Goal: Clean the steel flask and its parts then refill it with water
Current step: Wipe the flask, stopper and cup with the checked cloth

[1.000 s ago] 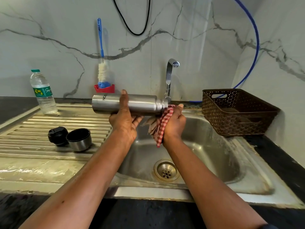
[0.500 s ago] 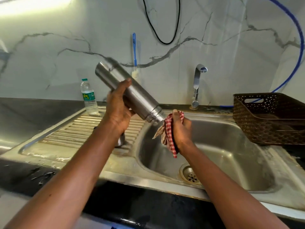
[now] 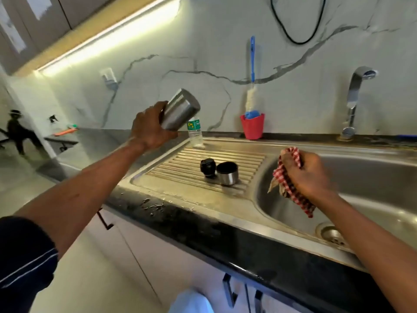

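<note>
My left hand grips the steel flask and holds it in the air left of the drainboard, its flat base turned toward the camera; its mouth is hidden behind my hand. My right hand clutches a red checked cloth over the left side of the sink basin. The black stopper and the steel cup lid stand side by side on the ribbed drainboard.
A plastic water bottle stands at the back of the drainboard, partly behind the flask. A red holder with a blue-handled bottle brush sits against the wall. The tap rises at the back right. The drain is near my right forearm.
My left hand has swung the flask up and away to the left, off the cloth. My right hand stays over the basin with the cloth. The view has turned left.
</note>
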